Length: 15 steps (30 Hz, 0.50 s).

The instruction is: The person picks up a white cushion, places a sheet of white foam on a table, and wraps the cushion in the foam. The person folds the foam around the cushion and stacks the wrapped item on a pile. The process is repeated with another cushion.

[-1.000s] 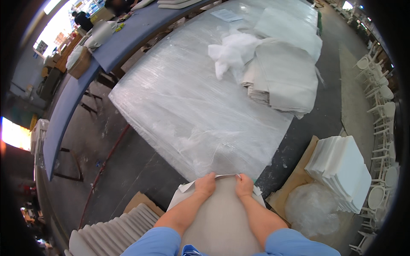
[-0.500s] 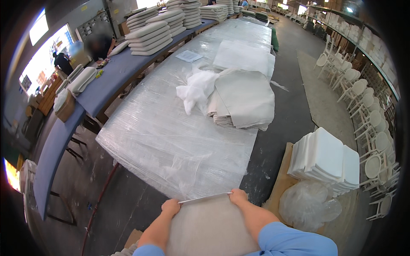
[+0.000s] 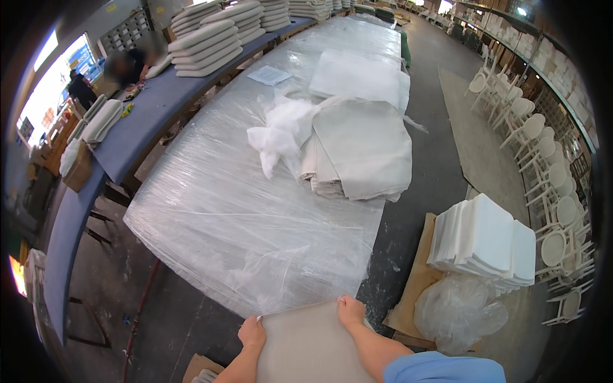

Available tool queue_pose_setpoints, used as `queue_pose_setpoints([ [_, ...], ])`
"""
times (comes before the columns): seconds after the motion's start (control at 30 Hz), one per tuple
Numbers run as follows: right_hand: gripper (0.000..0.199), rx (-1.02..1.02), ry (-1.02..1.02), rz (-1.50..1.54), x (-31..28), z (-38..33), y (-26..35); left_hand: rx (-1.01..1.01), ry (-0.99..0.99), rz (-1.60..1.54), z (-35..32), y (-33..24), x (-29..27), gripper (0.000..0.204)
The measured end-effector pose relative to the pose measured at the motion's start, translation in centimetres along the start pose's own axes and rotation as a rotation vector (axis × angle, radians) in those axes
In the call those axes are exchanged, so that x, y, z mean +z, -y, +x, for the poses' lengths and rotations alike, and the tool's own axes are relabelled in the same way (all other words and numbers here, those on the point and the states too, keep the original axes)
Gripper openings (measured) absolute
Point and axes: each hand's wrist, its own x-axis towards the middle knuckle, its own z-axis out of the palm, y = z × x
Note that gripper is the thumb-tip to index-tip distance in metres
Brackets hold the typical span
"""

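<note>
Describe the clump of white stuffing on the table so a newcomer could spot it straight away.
Start at the long table wrapped in clear plastic film that runs up the middle. About halfway along lies a stack of flat beige fabric covers. The white stuffing is bunched against that stack's left edge: the only fluffy, shapeless thing among flat, square-edged pieces.

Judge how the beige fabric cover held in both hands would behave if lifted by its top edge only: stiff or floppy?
Probably floppy: the fabric cover looks like the thin ones in the stack on the table, which lie flat and sag at the edges. Its top edge runs straight between the left hand and right hand, so it likely droops if slackened. Probably light.
</note>
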Motion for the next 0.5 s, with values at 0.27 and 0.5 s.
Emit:
queue_pose_setpoints([
  [0.27, 0.031, -0.049, -0.039, 0.035, -0.4, 0.1, -0.3, 0.097, 0.002, 0.032, -0.7, 0.4, -0.6, 0.038],
  [0.5, 0.031, -0.044, 0.329, -0.102, -3.2, 1.0, -1.5, 0.013, 0.33, 0.084, -0.4, 2.6, -6.0, 0.044],
])
